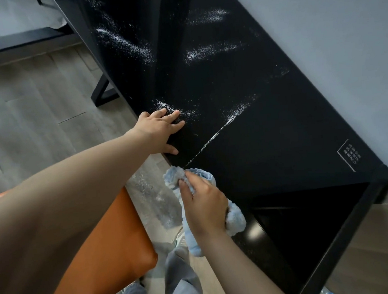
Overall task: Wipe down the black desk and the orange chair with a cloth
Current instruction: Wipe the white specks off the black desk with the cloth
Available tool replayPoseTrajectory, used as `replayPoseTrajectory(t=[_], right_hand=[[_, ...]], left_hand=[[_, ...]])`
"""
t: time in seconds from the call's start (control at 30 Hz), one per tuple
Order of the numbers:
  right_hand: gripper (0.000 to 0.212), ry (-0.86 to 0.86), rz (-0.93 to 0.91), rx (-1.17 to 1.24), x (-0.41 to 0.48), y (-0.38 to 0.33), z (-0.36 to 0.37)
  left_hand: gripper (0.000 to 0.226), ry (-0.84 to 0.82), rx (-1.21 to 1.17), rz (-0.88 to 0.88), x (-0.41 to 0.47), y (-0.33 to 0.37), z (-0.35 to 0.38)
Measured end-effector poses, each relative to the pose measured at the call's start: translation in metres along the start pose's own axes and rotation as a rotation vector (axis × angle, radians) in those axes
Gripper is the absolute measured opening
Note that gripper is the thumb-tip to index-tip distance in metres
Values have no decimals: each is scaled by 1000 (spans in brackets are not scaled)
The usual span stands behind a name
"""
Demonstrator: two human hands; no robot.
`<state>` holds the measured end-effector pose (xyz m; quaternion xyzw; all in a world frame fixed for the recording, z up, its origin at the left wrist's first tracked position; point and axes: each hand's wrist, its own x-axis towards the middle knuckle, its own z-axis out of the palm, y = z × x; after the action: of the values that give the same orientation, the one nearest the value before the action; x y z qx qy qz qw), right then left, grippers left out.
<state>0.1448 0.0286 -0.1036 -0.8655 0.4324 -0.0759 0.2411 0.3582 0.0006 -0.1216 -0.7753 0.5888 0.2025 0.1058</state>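
Observation:
The black desk (270,140) runs from the upper left to the lower right, its glossy top streaked with white powder (130,44). A thin line of powder (213,137) crosses the top towards the near edge. My left hand (161,131) lies flat on the desk near that edge, fingers spread, touching a powder patch. A bunched light blue cloth (235,218) is gripped in my right hand (205,204) at the desk's near edge, just below the powder line. The orange chair (107,243) seat sits at lower left, partly hidden by my left arm.
A grey wall (330,29) borders the desk's far side. Wood-look floor (32,109) lies to the left, with white powder scattered on it below the desk edge. A black desk leg (103,91) angles down at upper left. My grey trouser legs (177,289) are at the bottom.

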Motion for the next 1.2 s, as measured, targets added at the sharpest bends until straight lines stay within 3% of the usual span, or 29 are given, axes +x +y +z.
replayPoseTrajectory(t=[0.27,0.53,0.67,0.87,1.2], right_hand=[[29,72,82,205,4,7,-28],[28,302,118,172,66,45,-89],[25,359,115,141,115,79,-118],[28,413,88,30,201,131,-149],[26,494,144,-52,334,207,-175]], left_hand=[[88,-2,-17,0,-2,1,-3],[76,-44,-115,-24,4,12,-21],[63,50,-139,-40,18,19,-38],[74,180,-240,-58,57,35,-53],[93,95,-218,-106,145,43,-68]])
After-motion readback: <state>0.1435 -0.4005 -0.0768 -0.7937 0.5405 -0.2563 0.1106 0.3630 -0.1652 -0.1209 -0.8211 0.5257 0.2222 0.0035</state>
